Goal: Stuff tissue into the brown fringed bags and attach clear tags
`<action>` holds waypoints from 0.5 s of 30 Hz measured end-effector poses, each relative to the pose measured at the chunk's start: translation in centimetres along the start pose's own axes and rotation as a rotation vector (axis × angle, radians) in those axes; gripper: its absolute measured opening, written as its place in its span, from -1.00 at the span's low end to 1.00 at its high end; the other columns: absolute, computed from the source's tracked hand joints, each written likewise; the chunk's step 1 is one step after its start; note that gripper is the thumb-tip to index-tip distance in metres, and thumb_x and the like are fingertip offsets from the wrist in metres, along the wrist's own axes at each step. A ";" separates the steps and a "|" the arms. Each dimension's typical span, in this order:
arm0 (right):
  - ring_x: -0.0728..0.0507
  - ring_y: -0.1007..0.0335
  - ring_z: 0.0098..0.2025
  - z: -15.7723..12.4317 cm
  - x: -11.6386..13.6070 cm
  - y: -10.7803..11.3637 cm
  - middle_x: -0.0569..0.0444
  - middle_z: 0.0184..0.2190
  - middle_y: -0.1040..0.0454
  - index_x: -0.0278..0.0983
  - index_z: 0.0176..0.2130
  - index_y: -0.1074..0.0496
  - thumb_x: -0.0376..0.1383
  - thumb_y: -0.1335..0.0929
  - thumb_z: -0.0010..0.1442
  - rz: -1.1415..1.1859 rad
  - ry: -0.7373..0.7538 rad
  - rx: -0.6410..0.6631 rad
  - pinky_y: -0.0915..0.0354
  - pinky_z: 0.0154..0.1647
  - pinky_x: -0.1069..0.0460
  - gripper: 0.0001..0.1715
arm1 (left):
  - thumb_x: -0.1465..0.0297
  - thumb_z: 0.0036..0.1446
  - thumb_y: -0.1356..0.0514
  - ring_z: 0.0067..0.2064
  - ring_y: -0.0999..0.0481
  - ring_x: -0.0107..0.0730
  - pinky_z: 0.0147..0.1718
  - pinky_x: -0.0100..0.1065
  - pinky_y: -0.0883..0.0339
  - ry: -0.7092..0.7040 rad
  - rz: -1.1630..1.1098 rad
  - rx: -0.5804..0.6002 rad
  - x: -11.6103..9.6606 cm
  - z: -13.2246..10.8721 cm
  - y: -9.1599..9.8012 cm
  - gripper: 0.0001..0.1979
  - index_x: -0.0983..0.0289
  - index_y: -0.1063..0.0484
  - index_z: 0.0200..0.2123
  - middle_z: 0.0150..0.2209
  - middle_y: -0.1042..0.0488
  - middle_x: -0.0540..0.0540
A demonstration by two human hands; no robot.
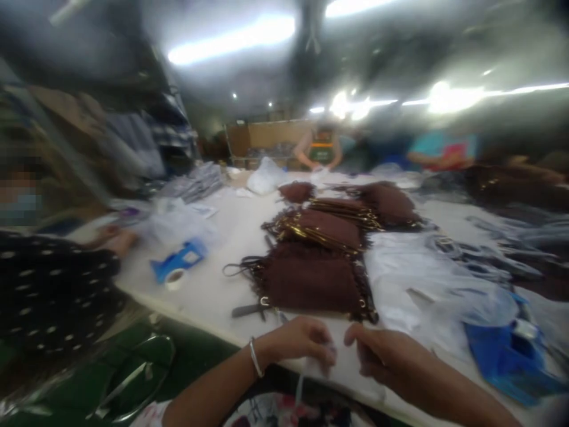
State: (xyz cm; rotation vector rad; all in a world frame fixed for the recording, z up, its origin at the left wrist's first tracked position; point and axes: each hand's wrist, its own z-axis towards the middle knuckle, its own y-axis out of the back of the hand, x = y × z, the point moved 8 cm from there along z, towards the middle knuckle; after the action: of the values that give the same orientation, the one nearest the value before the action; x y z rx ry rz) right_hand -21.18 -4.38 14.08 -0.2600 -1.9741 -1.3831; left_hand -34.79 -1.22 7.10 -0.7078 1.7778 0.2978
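At the near edge of the table, my left hand [306, 343], with a bracelet at the wrist, is closed with its fingers curled. A thin pale strip [300, 385] hangs below it; blur hides whether it is in the fingers. Facing it a short gap away, my right hand [377, 354] is also curled, thumb against the bent fingers; what it pinches, if anything, cannot be made out. Just beyond both hands lies a dark brown bag [311, 281] with gold-coloured rings and dark straps. A dark-handled tool [246, 310] pokes out beside its near left corner.
More brown bags [329, 228] are piled behind. White plastic bags [413, 273] and a blue tape dispenser [511, 356] lie right; another blue dispenser [184, 258] and a tape roll [175, 279] lie left. A person in a dotted sleeve [57, 290] works at left, others across the table.
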 end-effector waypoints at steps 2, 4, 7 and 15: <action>-0.08 -0.34 -0.36 3.3 1.4 -1.4 0.17 -0.40 -0.47 -0.08 -0.11 -0.39 -0.34 -0.32 0.06 0.055 0.039 -0.025 -0.09 -0.36 0.06 -0.64 | 0.28 -0.25 -0.44 -0.43 -0.43 -0.42 -0.37 -0.39 -0.25 0.008 0.007 -0.169 2.3 -3.1 3.1 -0.68 0.34 -0.50 -0.43 -0.47 -0.49 0.02; -0.07 -0.36 -0.33 6.2 2.8 -3.4 0.17 -0.37 -0.48 -0.13 -0.14 -0.39 -0.32 -0.33 0.07 0.158 0.066 -0.044 -0.13 -0.33 0.08 -0.71 | 0.30 -0.20 -0.40 -0.47 -0.37 -0.47 -0.44 -0.43 -0.18 -0.020 0.012 -0.348 4.1 -6.3 5.8 -0.73 0.35 -0.45 -0.49 -0.51 -0.46 0.00; -0.06 -0.37 -0.38 9.7 4.2 -7.6 0.17 -0.44 -0.47 -0.20 -0.19 -0.38 -0.30 -0.31 0.11 0.330 0.066 -0.034 -0.14 -0.38 0.09 -0.79 | 0.23 -0.05 -0.29 -0.53 -0.34 -0.47 -0.50 -0.44 -0.13 0.016 -0.007 -0.480 7.1 -10.4 7.9 -0.73 0.32 -0.36 -0.52 -0.58 -0.41 -0.03; -0.09 -0.41 -0.27 16.3 4.7 -12.2 0.11 -0.34 -0.52 -0.20 -0.13 -0.41 -0.33 -0.26 0.22 0.045 0.066 -0.114 -0.20 -0.24 0.06 -0.79 | 0.27 0.22 -0.02 -0.39 -0.39 -0.37 -0.39 -0.38 -0.14 0.200 0.765 -0.606 9.0 -17.1 12.5 -0.69 0.26 -0.32 -0.52 -0.48 -0.42 -0.02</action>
State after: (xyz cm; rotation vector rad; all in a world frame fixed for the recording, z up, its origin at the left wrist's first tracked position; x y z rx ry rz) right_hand -38.00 4.05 5.03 -0.3049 -1.8279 -1.4586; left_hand -57.23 -3.26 2.43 -0.4367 2.1126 1.3607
